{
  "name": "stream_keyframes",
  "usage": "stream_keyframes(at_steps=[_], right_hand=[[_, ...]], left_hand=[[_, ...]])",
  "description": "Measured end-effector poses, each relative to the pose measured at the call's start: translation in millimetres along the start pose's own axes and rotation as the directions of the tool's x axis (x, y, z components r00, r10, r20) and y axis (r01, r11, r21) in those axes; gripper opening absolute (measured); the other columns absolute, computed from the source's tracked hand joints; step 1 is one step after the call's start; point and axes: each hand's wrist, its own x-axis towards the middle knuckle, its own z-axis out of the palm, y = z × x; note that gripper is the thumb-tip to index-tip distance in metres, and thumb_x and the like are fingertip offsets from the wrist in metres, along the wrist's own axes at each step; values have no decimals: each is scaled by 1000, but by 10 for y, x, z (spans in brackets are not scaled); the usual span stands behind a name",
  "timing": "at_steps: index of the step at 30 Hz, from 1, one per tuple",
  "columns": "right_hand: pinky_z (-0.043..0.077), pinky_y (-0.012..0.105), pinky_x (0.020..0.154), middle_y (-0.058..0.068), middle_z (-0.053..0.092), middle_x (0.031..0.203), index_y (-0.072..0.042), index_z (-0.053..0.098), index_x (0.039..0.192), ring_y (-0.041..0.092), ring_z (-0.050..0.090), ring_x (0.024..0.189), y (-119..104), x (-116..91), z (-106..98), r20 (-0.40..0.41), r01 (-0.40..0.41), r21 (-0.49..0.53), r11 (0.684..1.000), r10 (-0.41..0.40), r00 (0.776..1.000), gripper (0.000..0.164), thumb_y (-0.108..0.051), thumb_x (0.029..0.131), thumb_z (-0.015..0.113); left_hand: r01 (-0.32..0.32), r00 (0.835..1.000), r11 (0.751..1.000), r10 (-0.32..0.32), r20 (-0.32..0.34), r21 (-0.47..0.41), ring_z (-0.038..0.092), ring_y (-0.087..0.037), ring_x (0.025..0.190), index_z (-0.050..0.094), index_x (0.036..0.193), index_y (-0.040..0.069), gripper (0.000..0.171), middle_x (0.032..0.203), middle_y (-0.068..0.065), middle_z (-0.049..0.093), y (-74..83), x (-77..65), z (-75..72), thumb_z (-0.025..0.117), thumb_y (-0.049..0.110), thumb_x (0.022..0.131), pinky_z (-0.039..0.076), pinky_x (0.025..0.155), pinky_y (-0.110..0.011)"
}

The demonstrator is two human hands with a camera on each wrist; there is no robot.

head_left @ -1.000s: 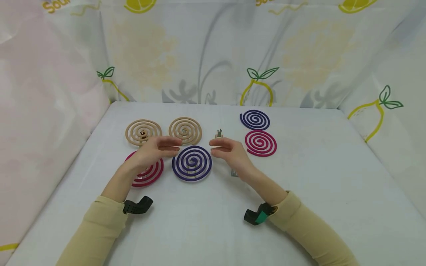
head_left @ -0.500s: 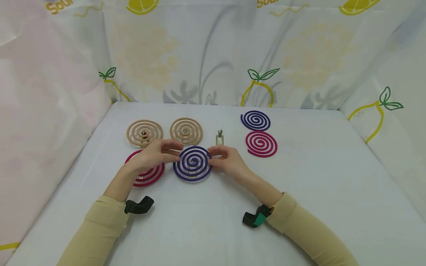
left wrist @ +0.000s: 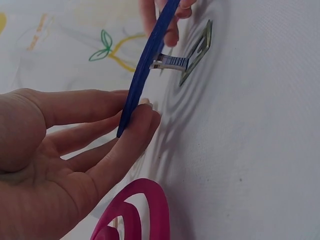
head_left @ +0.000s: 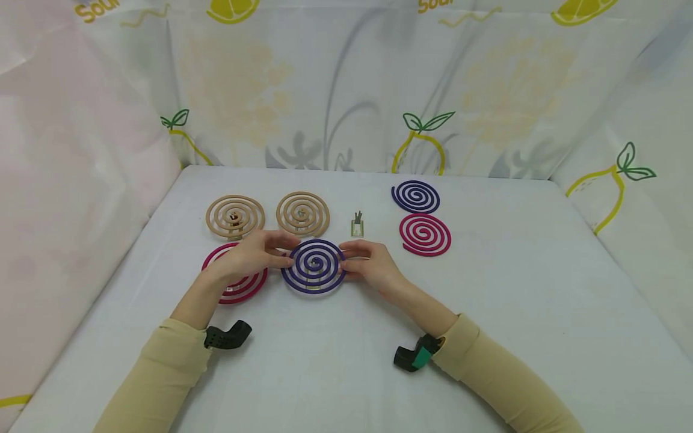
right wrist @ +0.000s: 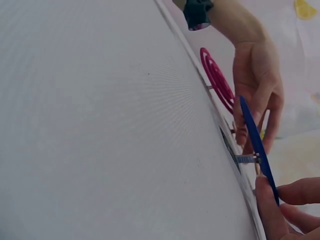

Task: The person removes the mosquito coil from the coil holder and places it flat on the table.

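Observation:
A blue mosquito coil (head_left: 316,262) lies flat, raised above the table on a small metal stand (left wrist: 172,62). My left hand (head_left: 250,257) pinches its left edge, thumb on one face and fingers on the other, as the left wrist view shows. On the opposite edge, my right hand (head_left: 376,269) holds the rim between thumb and fingers. Beneath my left hand and partly hidden by it is a magenta coil (head_left: 238,299), also raised on a stand. Two tan coils, one left (head_left: 235,203) and one right (head_left: 303,194), sit on stands behind.
A bare metal stand (head_left: 357,226) with upright prongs is behind my right hand. Farther right, a dark blue coil (head_left: 415,195) and a magenta coil (head_left: 425,233) lie on the white table (head_left: 514,288). Printed cloth (head_left: 346,78) walls in the back and sides.
Both hands have come in to the blue coil and now hold its two edges; a second ago they hovered beside it. The coil has barely shifted. The other coils stay put.

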Motion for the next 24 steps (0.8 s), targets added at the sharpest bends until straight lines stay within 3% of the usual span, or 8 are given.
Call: stream_keyframes(at_steps=[11,19,24], right_hand=[[62,33,80,18,68,113,7,65,118,12,66,85,22,15,1,-23,-5,-18,1000,4,1000,29,8,90,64],[62,33,81,16,68,109,10,66,114,12,65,83,-5,-3,12,-30,4,-4,1000,-4,1000,25,9,89,64],[62,31,78,14,69,106,10,67,113,12,66,82,-24,-9,9,-39,12,1,1000,-12,999,24,8,89,65]], left_hand=[[14,1000,1000,-14,18,10,62,-30,115,62,125,-7,39,124,-25,66,-15,-20,-10,71,6,90,52,84,-15],[48,999,999,-48,22,-4,62,-20,107,62,125,-6,37,125,-22,65,-4,-15,-27,70,6,91,53,85,-16],[51,998,999,-51,25,1,62,-20,108,62,126,-5,38,126,-21,65,4,-17,-38,70,9,92,53,85,-16]])
